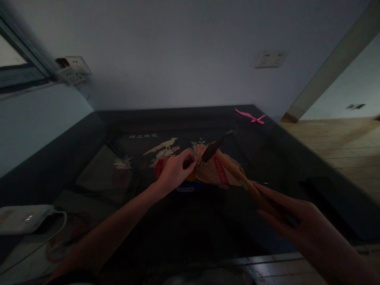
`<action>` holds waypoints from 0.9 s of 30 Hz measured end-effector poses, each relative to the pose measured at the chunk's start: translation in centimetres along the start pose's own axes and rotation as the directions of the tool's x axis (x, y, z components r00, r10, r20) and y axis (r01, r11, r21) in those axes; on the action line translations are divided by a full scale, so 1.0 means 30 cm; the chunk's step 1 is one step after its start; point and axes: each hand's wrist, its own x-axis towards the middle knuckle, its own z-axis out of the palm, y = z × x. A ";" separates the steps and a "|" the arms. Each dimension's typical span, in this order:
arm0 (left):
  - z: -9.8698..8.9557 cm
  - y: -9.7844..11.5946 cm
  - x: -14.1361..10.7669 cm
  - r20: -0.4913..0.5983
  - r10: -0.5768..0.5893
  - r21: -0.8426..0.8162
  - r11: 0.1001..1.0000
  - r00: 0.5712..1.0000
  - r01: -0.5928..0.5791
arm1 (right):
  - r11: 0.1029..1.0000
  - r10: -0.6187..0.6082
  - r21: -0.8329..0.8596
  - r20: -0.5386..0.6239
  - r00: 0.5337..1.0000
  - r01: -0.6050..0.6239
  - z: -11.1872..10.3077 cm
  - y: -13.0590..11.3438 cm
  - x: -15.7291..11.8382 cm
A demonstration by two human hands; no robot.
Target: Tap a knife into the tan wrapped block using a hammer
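My right hand (285,213) is wrapped round the wooden handle of a hammer (237,172), at the right of the dark table. The hammer's dark head points up and left, above a patterned piece with red bands (210,170). At the middle, my left hand (181,168) has its thumb and fingers pinched together over the left part of that piece; what they hold is too small to make out. Just below my left hand lies a small blue object (188,187), partly in shadow.
A pink ribbon (252,117) lies at the dark table's (178,114) back right. A white power strip (25,219) with a cable is at the left. A dark flat object (338,202) lies at the right. Wall sockets (271,59) are behind.
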 end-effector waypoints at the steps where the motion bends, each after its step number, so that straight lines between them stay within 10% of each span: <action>1: 0.000 0.000 0.002 0.007 0.004 -0.008 1.000 1.000 -0.004 | 1.000 0.000 -0.003 0.000 1.000 0.000 0.001 0.003 0.000; 27: -0.008 0.003 0.014 0.078 0.026 0.001 1.000 0.997 -0.026 | 0.998 0.053 -0.011 -0.045 0.998 -0.054 0.001 -0.001 -0.011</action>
